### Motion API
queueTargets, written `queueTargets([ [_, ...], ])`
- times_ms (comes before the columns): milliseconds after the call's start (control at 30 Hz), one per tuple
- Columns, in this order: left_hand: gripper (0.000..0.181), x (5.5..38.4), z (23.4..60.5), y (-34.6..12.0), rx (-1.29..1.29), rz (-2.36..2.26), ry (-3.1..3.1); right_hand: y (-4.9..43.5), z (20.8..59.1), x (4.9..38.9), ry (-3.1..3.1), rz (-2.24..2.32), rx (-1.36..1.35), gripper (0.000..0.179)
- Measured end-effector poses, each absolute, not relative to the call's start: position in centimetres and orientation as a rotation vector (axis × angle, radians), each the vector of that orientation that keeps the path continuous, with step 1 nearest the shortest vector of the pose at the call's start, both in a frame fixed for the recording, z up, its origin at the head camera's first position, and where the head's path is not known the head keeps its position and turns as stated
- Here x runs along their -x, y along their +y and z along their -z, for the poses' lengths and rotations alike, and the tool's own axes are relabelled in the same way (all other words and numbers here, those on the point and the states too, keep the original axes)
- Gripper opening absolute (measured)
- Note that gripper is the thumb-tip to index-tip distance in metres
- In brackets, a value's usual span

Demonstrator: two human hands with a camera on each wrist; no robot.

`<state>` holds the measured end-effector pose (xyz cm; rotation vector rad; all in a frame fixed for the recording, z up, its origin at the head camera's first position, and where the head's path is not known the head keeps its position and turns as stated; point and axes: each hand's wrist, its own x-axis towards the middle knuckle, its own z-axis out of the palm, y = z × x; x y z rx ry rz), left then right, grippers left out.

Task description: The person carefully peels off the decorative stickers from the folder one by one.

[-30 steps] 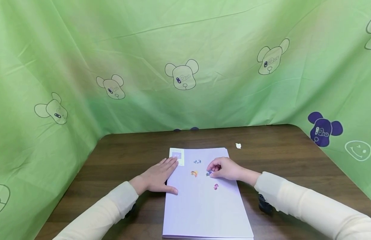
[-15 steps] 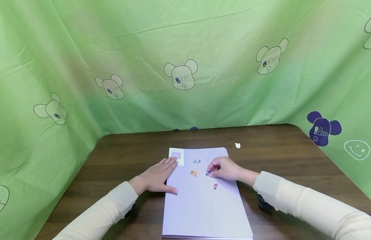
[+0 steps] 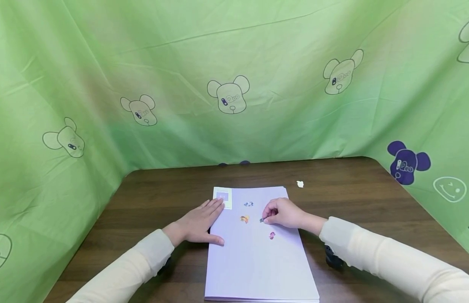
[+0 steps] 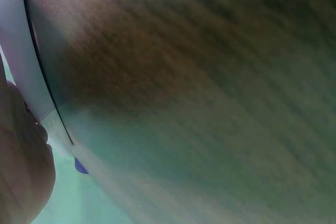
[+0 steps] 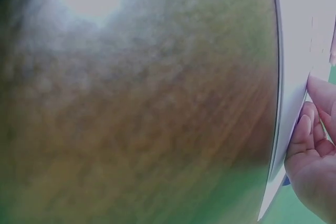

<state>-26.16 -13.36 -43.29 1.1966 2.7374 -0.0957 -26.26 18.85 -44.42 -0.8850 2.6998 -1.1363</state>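
Observation:
A stack of large white paper sheets (image 3: 257, 269) lies on the table. My left hand (image 3: 202, 223) rests spread on its left edge, fingertips over the pale printed label (image 3: 227, 202) in the corner. My right hand (image 3: 281, 212) has its fingers curled and pinches a small blue-green sticker-like piece (image 3: 262, 220) at the paper, mostly covered by the fingertips. Around it on the sheet are a small blue-and-white figure (image 3: 249, 204), an orange one (image 3: 244, 219) and a pink one (image 3: 272, 235). In the right wrist view the right hand's thumb (image 5: 323, 93) is at the paper surface.
A small white cut-out piece (image 3: 300, 184) lies on the dark wooden table (image 3: 158, 189) beyond the sheets, to the right. A green cloth (image 3: 181, 139) with mouse-head drawings hangs behind and at both sides.
The right fingertips have shifted very slightly to the right over the small piece, and less of it shows. The left hand stays where it was.

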Motion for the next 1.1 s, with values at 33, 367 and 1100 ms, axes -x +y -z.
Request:
queueTargets([
  [33, 0.114, 26.14, 43.29, -13.36, -1.194, 0.095, 2.737, 18.84, 44.42, 26.25, 2.698, 1.141, 0.879, 0.008],
  [367, 0.115, 26.23, 43.31, -13.32, -1.188, 0.103, 2.736, 19.01, 44.57, 26.26, 2.737, 1.145, 0.848, 0.008],
  [1100, 0.112, 26.14, 43.14, -13.42, -1.192, 0.097, 2.722, 18.96, 44.41, 26.53, 2.742, 1.1, 0.908, 0.01],
])
